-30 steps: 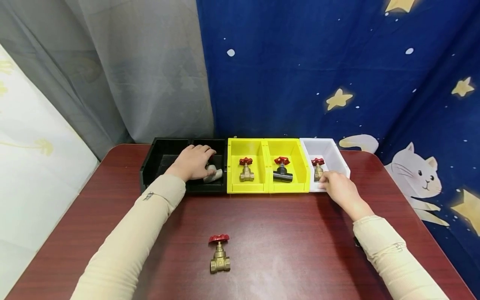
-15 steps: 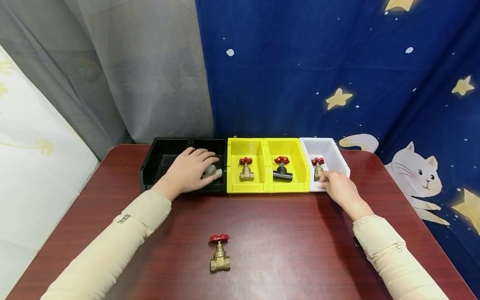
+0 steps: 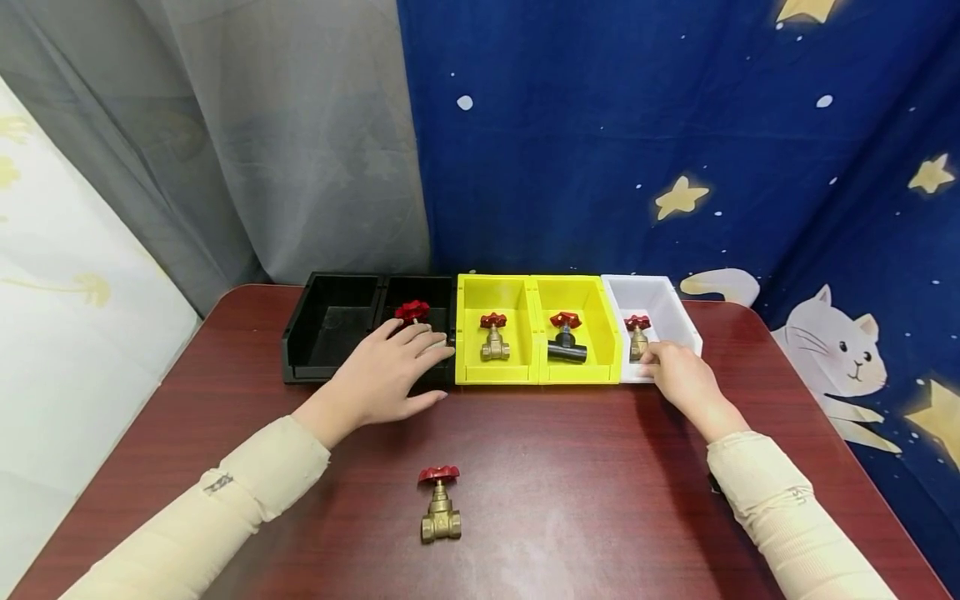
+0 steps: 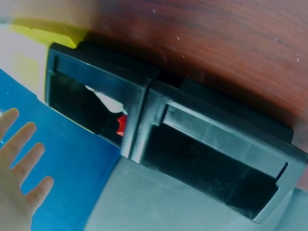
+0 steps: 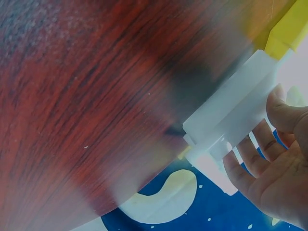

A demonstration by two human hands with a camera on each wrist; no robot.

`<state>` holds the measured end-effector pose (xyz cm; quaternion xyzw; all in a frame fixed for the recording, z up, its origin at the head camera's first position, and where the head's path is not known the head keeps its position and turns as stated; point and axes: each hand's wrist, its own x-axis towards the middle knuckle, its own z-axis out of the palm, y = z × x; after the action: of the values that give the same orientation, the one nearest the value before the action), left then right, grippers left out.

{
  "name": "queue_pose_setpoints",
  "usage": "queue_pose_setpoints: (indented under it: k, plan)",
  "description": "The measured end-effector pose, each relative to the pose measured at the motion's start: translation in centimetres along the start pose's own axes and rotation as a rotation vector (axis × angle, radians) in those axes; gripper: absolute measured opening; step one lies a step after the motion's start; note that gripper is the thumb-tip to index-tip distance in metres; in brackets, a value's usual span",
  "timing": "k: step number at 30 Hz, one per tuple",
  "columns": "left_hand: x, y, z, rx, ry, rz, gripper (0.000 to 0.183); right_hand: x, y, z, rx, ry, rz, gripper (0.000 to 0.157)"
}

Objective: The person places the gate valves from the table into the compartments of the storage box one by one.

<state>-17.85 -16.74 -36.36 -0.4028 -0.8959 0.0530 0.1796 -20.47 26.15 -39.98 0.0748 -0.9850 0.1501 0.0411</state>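
Observation:
My left hand, fingers spread, reaches over the front of the right black bin. Partly hidden behind those fingers is a valve with a red handwheel; the left wrist view shows its pale body inside the bin, apart from the hand. My right hand reaches into the white bin, thumb and finger pinching the lower body of a brass gate valve with a red handwheel. In the right wrist view the right hand hides that valve.
The left yellow bin holds a brass gate valve. A black-bodied valve lies in the right yellow bin. Leftmost stands another black bin. Another brass gate valve lies on the red-brown table. Curtains hang behind.
My left hand has let go of the pale valve in the right black bin and drawn back toward the front, uncovering its red handwheel. The right hand has stayed at the white bin.

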Motion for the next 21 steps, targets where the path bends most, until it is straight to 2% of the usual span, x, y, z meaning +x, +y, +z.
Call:
queue_pose_setpoints:
  k: [10,21]
  plan:
    - [-1.5,2.4,-0.4,-0.036,0.031,0.067,0.058,0.0,0.0,-0.1,0.003,-0.001,-0.007,0.004]
    - [-3.0,5.4,-0.5,-0.099,0.024,0.161,0.064,0.0,-0.1,0.1,0.002,0.007,0.003,0.005]
